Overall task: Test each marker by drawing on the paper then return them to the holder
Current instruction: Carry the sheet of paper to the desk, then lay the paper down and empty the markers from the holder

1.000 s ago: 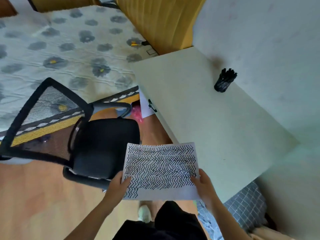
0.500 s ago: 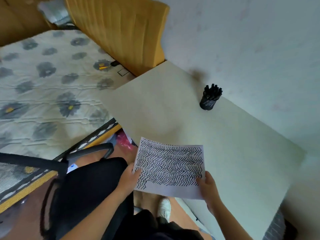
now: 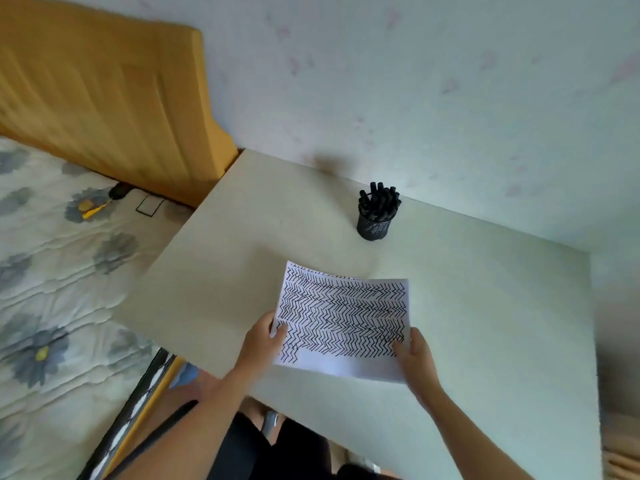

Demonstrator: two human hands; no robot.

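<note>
Pale desk surface (image 3: pixel 485 306) against a patterned wall, bed to its left. We hold one white paper sheet covered in black zigzag marker strokes (image 3: pixel 343 320) over the desk's near middle; whether it touches the top we cannot tell. Left hand (image 3: pixel 261 341) pinches the sheet's left edge, thumb on top. Right hand (image 3: pixel 417 358) pinches the lower right corner. Both hands are closed on the paper.

Key relation: one black mesh cylindrical holder (image 3: pixel 375 226) stands upright, ahead of the sheet's far edge and near the wall, apart from the paper. It lies roughly between our hands, slightly right of centre, so we judge the right hand the nearer one. Black capped markers (image 3: pixel 379 199) stand bundled in it, long axes near vertical, caps up.

Counts: paper 1, holder 1, markers perhaps nine or ten; the caps overlap too much for a firm count.
</note>
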